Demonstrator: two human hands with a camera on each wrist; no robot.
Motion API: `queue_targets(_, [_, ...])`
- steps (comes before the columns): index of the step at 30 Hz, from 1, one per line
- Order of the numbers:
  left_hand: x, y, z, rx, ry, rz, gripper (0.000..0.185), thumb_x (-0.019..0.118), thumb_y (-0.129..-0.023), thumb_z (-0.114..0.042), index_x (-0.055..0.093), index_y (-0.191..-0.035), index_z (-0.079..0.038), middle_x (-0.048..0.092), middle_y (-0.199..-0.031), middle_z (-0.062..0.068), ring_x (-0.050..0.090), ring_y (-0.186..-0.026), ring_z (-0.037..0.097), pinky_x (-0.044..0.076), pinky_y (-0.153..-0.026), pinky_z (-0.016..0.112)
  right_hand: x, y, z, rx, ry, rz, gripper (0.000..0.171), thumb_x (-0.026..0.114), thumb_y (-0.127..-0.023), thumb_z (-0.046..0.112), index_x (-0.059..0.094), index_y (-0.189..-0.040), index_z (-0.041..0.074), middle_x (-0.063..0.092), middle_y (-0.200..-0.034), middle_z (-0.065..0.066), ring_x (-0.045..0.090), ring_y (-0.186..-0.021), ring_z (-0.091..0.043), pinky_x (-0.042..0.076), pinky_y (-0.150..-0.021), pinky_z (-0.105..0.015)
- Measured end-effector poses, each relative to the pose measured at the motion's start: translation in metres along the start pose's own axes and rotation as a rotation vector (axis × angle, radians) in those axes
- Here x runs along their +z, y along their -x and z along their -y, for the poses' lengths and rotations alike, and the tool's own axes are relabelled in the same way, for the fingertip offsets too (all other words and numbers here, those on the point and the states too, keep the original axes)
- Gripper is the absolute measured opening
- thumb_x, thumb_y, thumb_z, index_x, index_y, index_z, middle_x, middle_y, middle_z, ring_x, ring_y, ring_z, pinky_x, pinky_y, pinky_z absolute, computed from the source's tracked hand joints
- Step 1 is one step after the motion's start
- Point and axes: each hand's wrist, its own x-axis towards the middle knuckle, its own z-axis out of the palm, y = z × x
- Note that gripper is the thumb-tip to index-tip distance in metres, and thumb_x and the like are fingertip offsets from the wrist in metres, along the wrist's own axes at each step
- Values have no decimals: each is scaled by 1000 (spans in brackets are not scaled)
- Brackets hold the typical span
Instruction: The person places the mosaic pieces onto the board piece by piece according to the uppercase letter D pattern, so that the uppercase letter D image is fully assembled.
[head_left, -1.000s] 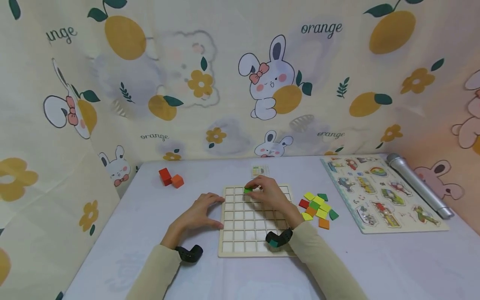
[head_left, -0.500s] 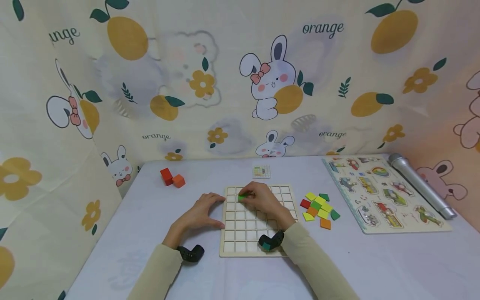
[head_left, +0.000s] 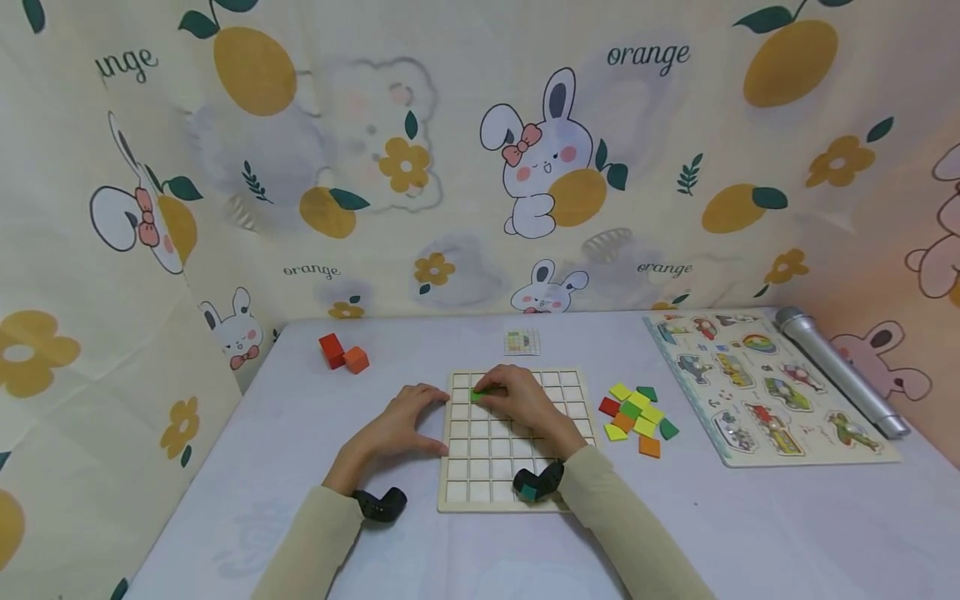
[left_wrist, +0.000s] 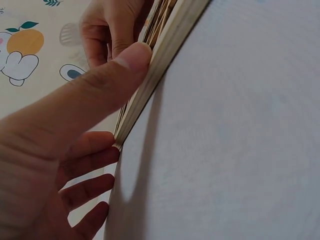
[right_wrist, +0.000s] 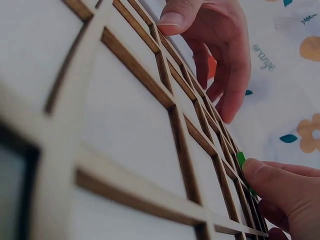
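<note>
two hands at the grid board (head_left: 517, 487): right hand (head_left: 521, 402) pinches a green tile (head_left: 477, 395), left hand (head_left: 395, 429) steadies its edge, fingers relaxed.

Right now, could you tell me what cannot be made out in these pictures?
- Head view: the right hand covers most of the green tile, so whether it sits in a cell of the grid board is unclear.
- Head view: the small card is too small to read.
- Left wrist view: the left hand fills the frame; the board's top is hidden.
</note>
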Motion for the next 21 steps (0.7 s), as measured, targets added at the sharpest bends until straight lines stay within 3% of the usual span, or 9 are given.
queue_targets(9, [-5,2,-3,29,-3,-8,79,82,-67,-41,49,-130,-8,47,-132,6,35,-124,27,30,-104,49,4,-2,-4,21,34,-9,14,70,-83,17,71,-97,14,59,-93,1,53,-80,-12,46,-69,-26])
queue_targets(21, [1,0,2,30,14,-3,80,82,-65,-43,49,-130,-11,46,-133,5,34,-124,26,30,-105,48,-10,3,3,-5,22,59,25,70,-83,17,68,-107,8,60,-100,-5,56,-88,-19,49,-74,-30])
